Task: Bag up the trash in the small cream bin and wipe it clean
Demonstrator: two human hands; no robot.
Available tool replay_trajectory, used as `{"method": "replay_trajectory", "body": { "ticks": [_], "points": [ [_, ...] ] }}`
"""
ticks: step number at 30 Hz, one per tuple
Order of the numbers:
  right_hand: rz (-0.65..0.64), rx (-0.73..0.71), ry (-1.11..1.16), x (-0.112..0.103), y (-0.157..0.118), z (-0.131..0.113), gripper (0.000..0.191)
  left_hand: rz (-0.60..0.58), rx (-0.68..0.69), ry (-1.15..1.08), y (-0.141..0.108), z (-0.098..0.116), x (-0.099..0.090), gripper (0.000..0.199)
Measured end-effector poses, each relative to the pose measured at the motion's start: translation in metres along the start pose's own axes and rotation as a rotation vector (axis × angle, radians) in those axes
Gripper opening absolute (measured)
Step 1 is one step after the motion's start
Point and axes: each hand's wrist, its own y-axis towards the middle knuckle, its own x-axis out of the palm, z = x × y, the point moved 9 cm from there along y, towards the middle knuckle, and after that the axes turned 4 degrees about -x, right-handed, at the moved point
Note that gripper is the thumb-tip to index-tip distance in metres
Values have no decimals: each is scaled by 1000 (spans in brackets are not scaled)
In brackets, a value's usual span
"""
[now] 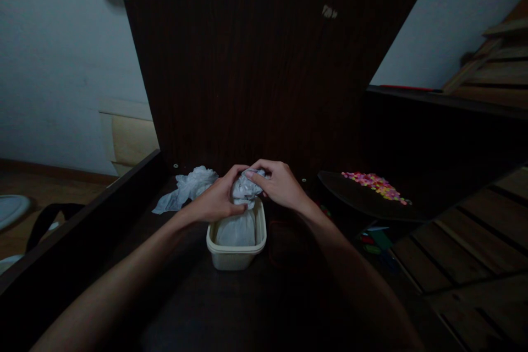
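Film [193, 184], white and thin, lies heaped on the desk [185, 308] left of centre; beside it, the left forearm could brush it aside. The left hand [225, 195] is curled round a wad [246, 190], thumb low, pressing from the left. Thin and crumpled as it looks, the wad could tear or spring open if squeezed or pulled unevenly. It sits mid-frame, over the far end of the tub [235, 260]; if it is joined to the sheet [237, 231] inside, a tug could drag that out or tip the tub, which neither hand appears to steady. The right hand [284, 184] grips the wad from the other side, thumb on top; a slack hold there could let it slip. Farther right, beads [377, 187] lie loose on a dark board [342, 192], so a knock from the right arm could scatter them.

At the left edge, a pale round thing [12, 210] is cut off. The hands hide most of the wad and the tub's far end, so what is wrapped, and whether wad and sheet are one piece, cannot be told. Right of the tub, the desk sinks into darkness; small things [373, 239] under the board blur together.
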Motion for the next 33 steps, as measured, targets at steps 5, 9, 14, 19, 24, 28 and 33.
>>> {"method": "replay_trajectory", "body": {
  "ticks": [5,9,14,19,24,28,33],
  "points": [
    [4,-36,-11,-3,-1,-4,21,-22,15,-14,-1,4,0,73],
    [-74,-113,-78,2,-8,-13,46,9,12,-24,1,1,-4,70],
    [-137,-168,-145,7,-13,-17,56,23,21,-95,2,-6,-3,75],
    [-138,-122,-41,5,-11,-11,25,-56,-38,-175,-3,-2,3,77],
    [-134,-108,3,2,-9,-12,20,-77,-121,-241,-4,-2,4,60],
    [-129,-100,-6,-2,-7,-12,16,-108,-71,-208,-4,-2,5,52],
    [-108,-102,-38,-10,-4,-10,14,-156,-83,-4,-6,3,6,31]
  ]
}}
